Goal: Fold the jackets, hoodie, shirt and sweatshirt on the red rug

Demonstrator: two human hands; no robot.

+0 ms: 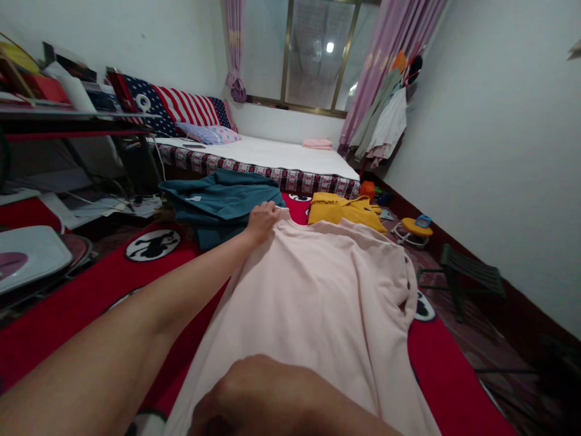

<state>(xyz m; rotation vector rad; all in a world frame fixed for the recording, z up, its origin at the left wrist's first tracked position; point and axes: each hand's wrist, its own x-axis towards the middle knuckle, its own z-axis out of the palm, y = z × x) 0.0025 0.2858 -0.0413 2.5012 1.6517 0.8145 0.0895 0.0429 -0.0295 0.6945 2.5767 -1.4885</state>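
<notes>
A light pink shirt (313,290) lies spread out in front of me, its neckline at the far end and folds running down its right side. My left hand (264,221) reaches forward and is closed on the shirt's far left shoulder, beside the neckline. Low in the view, my right hand (254,387) is bent into a closed grip over the shirt's near part. Its fingertips are mostly hidden, with the cloth right under them. Just past my left hand sits a teal garment (222,203), loosely folded. A yellow folded garment (342,209) lies beyond the shirt.
A red mat (181,278) with black-and-white round patterns lies under the clothes. Behind stands a bed (272,151) with a pink folded cloth (318,143). A cluttered desk (82,121) is at left; a yellow stool (416,227) and dark folding stool (472,272) stand at right.
</notes>
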